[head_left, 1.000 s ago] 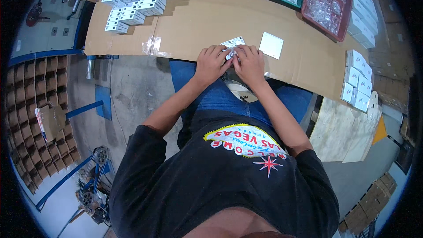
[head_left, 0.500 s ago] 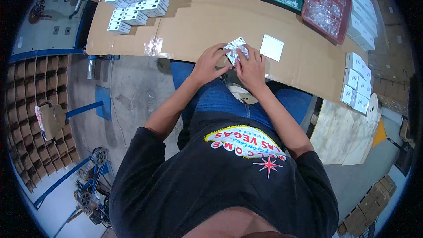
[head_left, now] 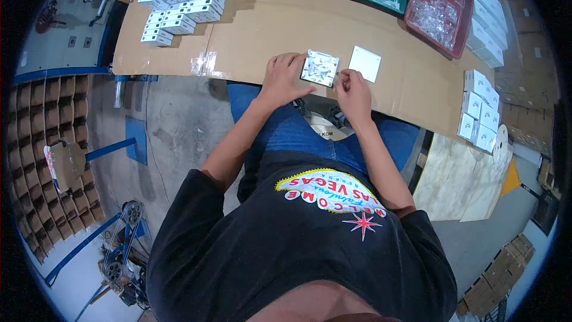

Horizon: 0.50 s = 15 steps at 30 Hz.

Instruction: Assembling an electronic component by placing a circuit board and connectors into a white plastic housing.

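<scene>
White square piece (head_left: pixel 320 69) lies between spread left hand (head_left: pixel 280 81) and curled right hand (head_left: pixel 354 92).

From here I see grey floor (head_left: pixel 185 104) centre left, a brown partitioned rack (head_left: pixel 56 116) far left, stacked cartons (head_left: pixel 503 268) lower right.

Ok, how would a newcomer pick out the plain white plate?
On the brown cardboard tabletop, find the person's right hand. Just beyond it lies a flat white square plate. Its mostly blank face sets it apart from the neighbouring white square piece, whose surface is cluttered.
</scene>
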Each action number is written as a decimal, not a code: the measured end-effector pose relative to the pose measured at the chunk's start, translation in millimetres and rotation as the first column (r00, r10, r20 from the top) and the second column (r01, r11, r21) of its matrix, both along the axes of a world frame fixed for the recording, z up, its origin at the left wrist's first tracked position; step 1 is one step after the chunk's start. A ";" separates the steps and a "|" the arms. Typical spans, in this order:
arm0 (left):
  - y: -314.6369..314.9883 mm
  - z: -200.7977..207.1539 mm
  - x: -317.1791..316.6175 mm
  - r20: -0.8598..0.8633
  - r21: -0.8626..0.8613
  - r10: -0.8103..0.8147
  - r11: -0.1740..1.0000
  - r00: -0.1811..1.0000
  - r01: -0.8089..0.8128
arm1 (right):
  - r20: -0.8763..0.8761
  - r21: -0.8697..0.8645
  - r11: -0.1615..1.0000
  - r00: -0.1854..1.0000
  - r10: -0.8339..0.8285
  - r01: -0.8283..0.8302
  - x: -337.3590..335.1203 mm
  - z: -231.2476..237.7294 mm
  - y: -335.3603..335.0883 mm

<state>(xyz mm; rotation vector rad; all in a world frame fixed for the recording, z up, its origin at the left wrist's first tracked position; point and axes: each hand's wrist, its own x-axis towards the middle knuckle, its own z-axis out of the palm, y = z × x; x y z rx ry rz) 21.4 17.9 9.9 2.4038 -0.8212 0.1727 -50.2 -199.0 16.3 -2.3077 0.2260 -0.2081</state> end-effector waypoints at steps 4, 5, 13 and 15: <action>-4.9 -11.3 1.0 -0.078 -0.030 0.027 0.999 0.997 -0.030 | -0.088 0.115 0.992 0.994 0.061 -0.050 2.9 -3.1 5.6; -7.3 -12.7 0.7 -0.094 -0.036 0.053 0.998 0.994 -0.056 | -0.088 0.116 0.992 0.994 0.060 -0.050 4.3 -5.0 6.1; -15.5 -12.0 9.1 -0.079 -0.139 0.146 0.978 0.986 -0.156 | 0.055 0.148 0.987 0.997 0.056 -0.063 23.5 -6.6 9.6; -17.4 -10.4 15.8 -0.069 -0.190 0.194 0.960 0.978 -0.204 | 0.072 0.117 0.991 0.996 0.055 -0.063 32.5 -2.0 13.6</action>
